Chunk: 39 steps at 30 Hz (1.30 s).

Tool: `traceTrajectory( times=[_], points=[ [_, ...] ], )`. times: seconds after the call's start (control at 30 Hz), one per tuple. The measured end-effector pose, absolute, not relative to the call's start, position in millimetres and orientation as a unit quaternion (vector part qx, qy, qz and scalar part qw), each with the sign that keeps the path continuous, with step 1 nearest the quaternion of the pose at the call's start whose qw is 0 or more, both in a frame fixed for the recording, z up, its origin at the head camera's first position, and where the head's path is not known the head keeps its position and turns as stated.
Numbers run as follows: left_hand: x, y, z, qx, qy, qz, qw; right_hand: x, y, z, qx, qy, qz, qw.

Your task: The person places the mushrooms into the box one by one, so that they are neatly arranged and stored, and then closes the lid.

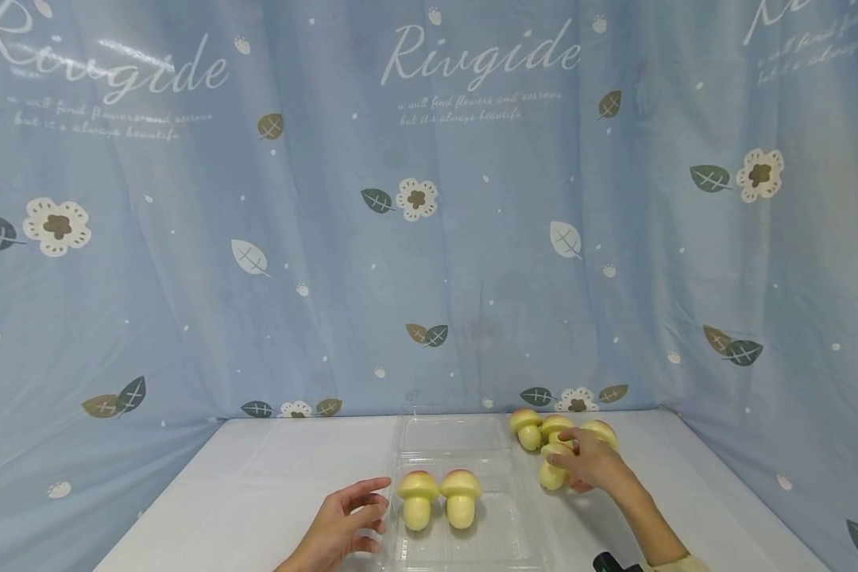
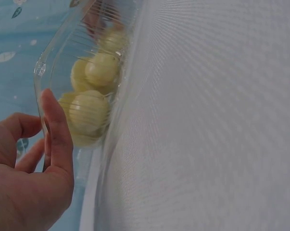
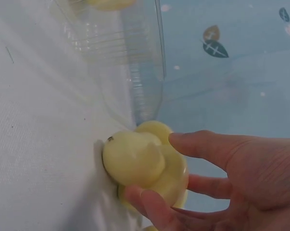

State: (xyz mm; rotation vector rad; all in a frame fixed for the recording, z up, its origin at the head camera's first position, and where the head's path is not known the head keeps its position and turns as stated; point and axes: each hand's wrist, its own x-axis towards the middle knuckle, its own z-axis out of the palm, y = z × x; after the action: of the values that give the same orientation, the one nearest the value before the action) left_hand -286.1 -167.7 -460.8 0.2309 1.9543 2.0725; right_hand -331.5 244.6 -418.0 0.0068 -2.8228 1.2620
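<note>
A clear plastic hinged box (image 1: 504, 516) lies unfolded on the table, with two yellow-green mushroom-shaped pieces (image 1: 418, 500) side by side in its near half. My left hand (image 1: 343, 520) is at the box's left edge. In the left wrist view its relaxed fingers are around the clear rim (image 2: 38, 72), near or touching it. To the right of the box my right hand (image 1: 592, 461) has thumb and fingers curled round one mushroom-shaped piece (image 3: 132, 159), which sits low at the table surface. Other such pieces (image 1: 525, 429) lie close around that hand, partly covered by it.
White cloth covers the table (image 1: 257, 477). A blue printed curtain (image 1: 429, 262) hangs behind and at both sides. The box's other half (image 1: 436, 434) extends toward the curtain. A small black object (image 1: 608, 562) shows at the lower edge by the right forearm.
</note>
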Motion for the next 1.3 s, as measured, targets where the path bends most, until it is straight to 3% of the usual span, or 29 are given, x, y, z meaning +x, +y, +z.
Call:
traceTrajectory(
  times=[1.3],
  points=[
    [-286.9,-168.5,-461.4,0.085,0.673,0.720,0.149,-331.4,247.4,-423.2,0.027,-0.904,0.425,0.037]
  ],
)
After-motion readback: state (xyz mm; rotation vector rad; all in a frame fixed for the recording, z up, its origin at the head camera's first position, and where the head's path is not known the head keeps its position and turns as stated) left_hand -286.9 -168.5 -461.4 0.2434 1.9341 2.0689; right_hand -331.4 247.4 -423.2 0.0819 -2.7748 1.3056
